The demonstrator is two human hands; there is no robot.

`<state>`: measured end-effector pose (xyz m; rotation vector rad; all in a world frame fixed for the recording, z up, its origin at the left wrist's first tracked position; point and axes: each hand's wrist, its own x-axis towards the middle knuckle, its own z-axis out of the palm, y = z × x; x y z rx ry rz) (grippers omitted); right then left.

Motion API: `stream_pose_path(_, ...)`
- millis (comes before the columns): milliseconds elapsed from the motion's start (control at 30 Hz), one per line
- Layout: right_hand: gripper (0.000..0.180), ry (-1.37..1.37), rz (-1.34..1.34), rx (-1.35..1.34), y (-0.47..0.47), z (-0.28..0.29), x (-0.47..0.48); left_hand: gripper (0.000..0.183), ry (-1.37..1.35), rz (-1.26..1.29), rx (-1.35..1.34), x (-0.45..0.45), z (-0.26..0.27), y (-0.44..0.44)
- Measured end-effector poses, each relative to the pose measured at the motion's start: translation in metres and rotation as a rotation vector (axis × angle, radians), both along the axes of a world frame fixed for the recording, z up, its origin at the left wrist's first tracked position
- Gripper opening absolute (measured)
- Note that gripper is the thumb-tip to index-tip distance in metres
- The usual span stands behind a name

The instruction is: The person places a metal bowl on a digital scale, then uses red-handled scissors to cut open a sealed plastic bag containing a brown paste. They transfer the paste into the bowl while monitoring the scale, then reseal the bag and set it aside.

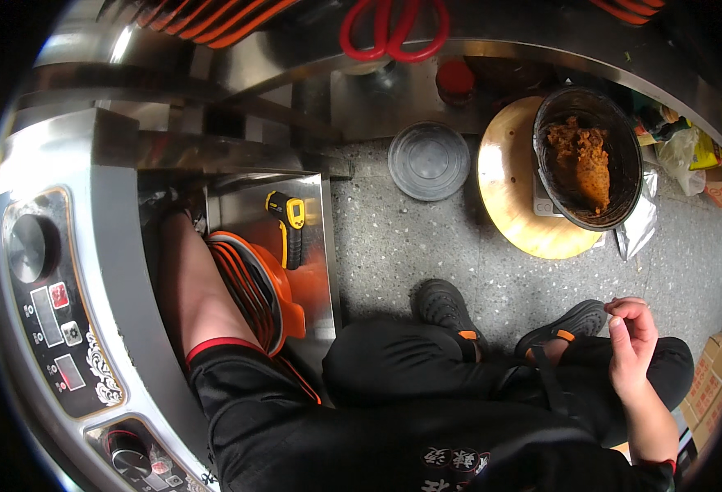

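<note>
My left forearm (pixel 207 295) reaches down into the gap beside the induction cooker's housing. The left hand is lost in shadow near some crinkled dark plastic (pixel 198 206), so its grip is hidden. Above my knee, my right hand (pixel 634 344) has loosely curled fingers, the thumb slightly apart, and nothing visible in it. Beside the left forearm is a stack of orange-rimmed dark dishes (pixel 269 289). A yellow and black infrared thermometer (pixel 288 224) lies on the stainless steel shelf (pixel 315 246). Farther off, a black pot (pixel 622 154) holds orange-brown paste (pixel 591 166).
Under the pot are a kitchen scale (pixel 542 203) and a round wooden board (pixel 502 178). A grey round lid (pixel 428 161) rests on the speckled floor (pixel 398 258). Red-handled scissors (pixel 392 43) overhang the steel counter's edge. Cardboard boxes (pixel 714 381) stand at right; cooker knobs (pixel 29 246) at left.
</note>
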<state>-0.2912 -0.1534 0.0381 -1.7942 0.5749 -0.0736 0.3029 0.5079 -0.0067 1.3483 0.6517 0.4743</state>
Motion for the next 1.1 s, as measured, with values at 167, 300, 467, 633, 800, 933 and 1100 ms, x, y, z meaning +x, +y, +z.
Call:
stream_pose_path(167, 0.008, -0.055, -0.019, 0.009, -0.001, 0.003, 0.002, 0.04, -0.002, -0.015, -0.016, -0.001, 0.01, -0.011)
stream_pose_path(300, 0.008, -0.106, -0.036, 0.035, -0.004, 0.008, -0.001, 0.04, -0.012, -0.034, -0.013, -0.007, 0.016, -0.02)
stream_pose_path(467, 0.008, -0.137, -0.036, -0.016, -0.018, 0.024, -0.004, 0.04, -0.005, -0.067, -0.042, -0.008, 0.01, -0.035)
stream_pose_path(633, 0.009, -0.164, 0.073, -0.137, -0.049, 0.045, -0.001, 0.04, -0.039, -0.108, -0.112, -0.048, 0.004, -0.036)
stream_pose_path(800, 0.017, -0.075, 0.103, -0.092, -0.083, 0.04, 0.016, 0.015, 0.097, 0.118, -0.399, -0.158, 0.015, -0.133)
stream_pose_path(933, 0.017, 0.124, -0.022, 0.247, -0.094, 0.023, 0.037, 0.015, 0.351, -0.815, -0.426, -0.263, 0.017, -0.271)
stream_pose_path(1100, 0.016, 0.037, 0.032, 0.301, -0.083, 0.024, 0.031, 0.024, 0.575, -0.928, 0.224, -0.288, 0.018, -0.388)
